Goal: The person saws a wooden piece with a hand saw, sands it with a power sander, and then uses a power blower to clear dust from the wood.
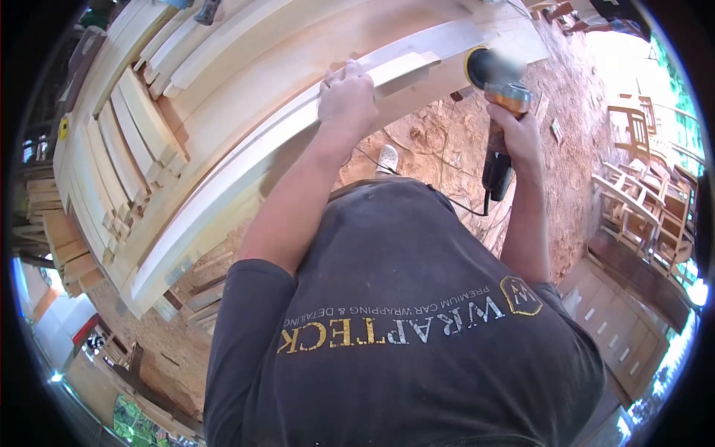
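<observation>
Gripping a Power Sander Beside a Long Pale Board

From the head camera, the person's right hand [515, 134] is wrapped around an orange, grey and black power sander [510, 97] with a round, yellow-rimmed disc; some of its fingers are hidden behind the tool. The disc faces left near the far right edge of a broad tan wooden worktable [287, 71]. The sander's head is blurred, and whether the disc touches wood cannot be told. A black cord [485, 203] leaves the near end of the handle.

The left hand [348, 97] lies on a long, narrow, pale wooden board [238, 158], towards its far right end, fingers bent over it and slightly apart; whether the thumb pinches from beneath cannot be told. The board runs from near left to far right along the worktable's near side.

On the worktable's left part lies a row of pale, straight wooden pieces [134, 138], with long, curved wooden strips [201, 63] farther off. A white perforated shoe [387, 159] shows on the reddish-brown ground [570, 160], beyond the hem of a dark grey shirt [387, 261] with gold and silver lettering. To the right stand unpainted wooden chair frames [633, 194], and nearer lies a brown wooden panel [618, 328].
</observation>
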`<action>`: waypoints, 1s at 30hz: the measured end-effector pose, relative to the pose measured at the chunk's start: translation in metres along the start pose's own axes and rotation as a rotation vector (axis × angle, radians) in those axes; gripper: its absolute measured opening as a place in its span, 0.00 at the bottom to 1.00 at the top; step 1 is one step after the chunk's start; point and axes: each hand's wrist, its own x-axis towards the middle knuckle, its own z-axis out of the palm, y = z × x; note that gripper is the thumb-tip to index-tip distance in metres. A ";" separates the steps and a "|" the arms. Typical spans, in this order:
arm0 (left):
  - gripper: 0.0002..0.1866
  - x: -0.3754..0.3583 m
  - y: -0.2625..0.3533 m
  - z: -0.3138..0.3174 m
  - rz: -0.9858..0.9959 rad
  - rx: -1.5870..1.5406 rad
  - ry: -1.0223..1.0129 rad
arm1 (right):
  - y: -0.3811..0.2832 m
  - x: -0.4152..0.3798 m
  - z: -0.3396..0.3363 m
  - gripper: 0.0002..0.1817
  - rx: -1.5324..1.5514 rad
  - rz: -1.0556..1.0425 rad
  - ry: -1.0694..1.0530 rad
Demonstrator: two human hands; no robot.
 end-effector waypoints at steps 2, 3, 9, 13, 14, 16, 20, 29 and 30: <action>0.19 -0.006 0.002 0.003 0.004 0.028 0.075 | -0.025 -0.010 0.005 0.18 -0.046 0.017 -0.010; 0.19 -0.008 0.003 0.002 0.003 0.028 0.071 | -0.036 -0.013 0.008 0.18 -0.074 0.064 -0.062; 0.17 -0.014 0.007 0.011 0.024 0.120 0.112 | -0.037 -0.009 0.028 0.19 -0.161 -0.047 -0.106; 0.15 -0.011 0.006 0.013 0.040 0.074 0.157 | -0.035 -0.006 0.034 0.20 -0.209 -0.030 -0.113; 0.14 -0.010 0.006 0.011 0.033 0.062 0.114 | -0.033 -0.004 0.036 0.20 -0.212 -0.034 -0.120; 0.14 -0.011 0.006 0.012 0.034 0.063 0.122 | -0.029 -0.001 0.036 0.21 -0.263 -0.073 -0.106; 0.14 -0.011 0.004 0.016 0.053 0.054 0.185 | -0.042 -0.005 0.034 0.22 -0.276 -0.033 -0.153; 0.14 -0.011 0.004 0.006 0.060 0.035 0.073 | -0.046 0.003 0.027 0.18 -0.173 0.049 -0.018; 0.14 -0.010 0.004 0.007 0.055 0.038 0.074 | -0.043 0.004 0.027 0.18 -0.171 0.046 -0.023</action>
